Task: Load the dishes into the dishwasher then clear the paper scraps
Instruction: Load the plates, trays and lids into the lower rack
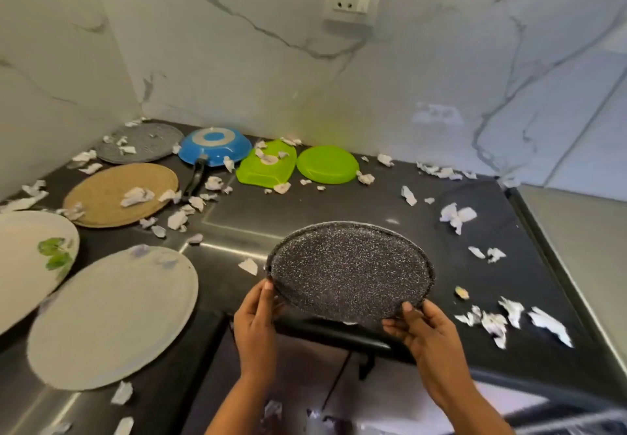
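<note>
Left hand and right hand each pinch the near rim of a speckled plate, held just above the tabletop edge. Loading looks barely begun: other plates, a pan and scraps lie unloaded. Below the edge all is blurred; no dishwasher can be made out.

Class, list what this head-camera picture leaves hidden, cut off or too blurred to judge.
Head view: the leaf-print plate is cut off by the left edge.
Head view: the blue pan lies upside down, hiding its inside.
Head view: the speckled plate hides the fingers of the left hand and right hand beneath it.
Head view: any print on the paper scraps is too small.
</note>
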The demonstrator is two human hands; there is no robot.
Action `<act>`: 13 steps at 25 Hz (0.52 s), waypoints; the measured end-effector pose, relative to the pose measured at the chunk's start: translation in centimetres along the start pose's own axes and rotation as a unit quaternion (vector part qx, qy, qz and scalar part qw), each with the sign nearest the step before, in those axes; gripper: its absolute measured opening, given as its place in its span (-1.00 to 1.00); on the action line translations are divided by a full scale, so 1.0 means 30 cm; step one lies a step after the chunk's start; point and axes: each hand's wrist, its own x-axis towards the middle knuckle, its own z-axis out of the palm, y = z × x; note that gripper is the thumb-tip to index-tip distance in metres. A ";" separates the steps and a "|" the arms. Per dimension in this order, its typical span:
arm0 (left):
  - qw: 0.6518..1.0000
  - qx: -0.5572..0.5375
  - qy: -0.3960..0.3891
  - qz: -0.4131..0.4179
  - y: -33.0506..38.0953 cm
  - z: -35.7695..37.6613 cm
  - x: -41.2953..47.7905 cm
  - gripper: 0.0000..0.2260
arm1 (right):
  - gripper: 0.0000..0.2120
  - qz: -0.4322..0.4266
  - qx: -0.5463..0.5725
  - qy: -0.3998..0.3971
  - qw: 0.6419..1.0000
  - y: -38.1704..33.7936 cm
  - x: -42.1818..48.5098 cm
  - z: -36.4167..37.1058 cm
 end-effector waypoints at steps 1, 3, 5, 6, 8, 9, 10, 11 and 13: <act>1.000 0.001 -0.004 -0.014 0.008 0.016 -0.022 -0.80 | -0.40 0.001 -0.006 0.012 1.000 -0.002 -0.030 -0.024; 0.999 0.006 -0.016 -0.038 0.021 0.061 -0.069 -0.80 | -0.26 -0.002 -0.009 0.038 0.999 -0.023 -0.091 -0.072; 0.997 0.018 -0.047 -0.051 0.030 0.117 -0.111 -0.80 | -0.26 -0.007 -0.002 0.074 0.997 -0.055 -0.143 -0.133; 0.996 0.024 -0.068 -0.054 0.034 0.146 -0.131 -0.80 | -0.27 -0.009 0.005 0.093 0.996 -0.070 -0.166 -0.166; 0.991 0.037 -0.116 -0.057 0.033 0.211 -0.179 -0.79 | -0.23 -0.016 0.019 0.129 0.991 -0.101 -0.211 -0.244; 0.988 0.041 -0.136 -0.059 0.029 0.242 -0.206 -0.80 | -0.23 -0.018 0.023 0.146 0.989 -0.110 -0.232 -0.285; 0.985 0.045 -0.152 -0.066 0.021 0.275 -0.237 -0.80 | -0.24 -0.019 0.030 0.163 0.986 -0.121 -0.257 -0.327; 0.982 0.049 -0.166 -0.074 0.010 0.310 -0.269 -0.81 | -0.25 -0.018 0.034 0.178 0.983 -0.127 -0.281 -0.377; 0.975 0.061 -0.194 -0.090 -0.020 0.396 -0.356 -0.80 | -0.22 -0.019 0.040 0.207 0.977 -0.146 -0.337 -0.488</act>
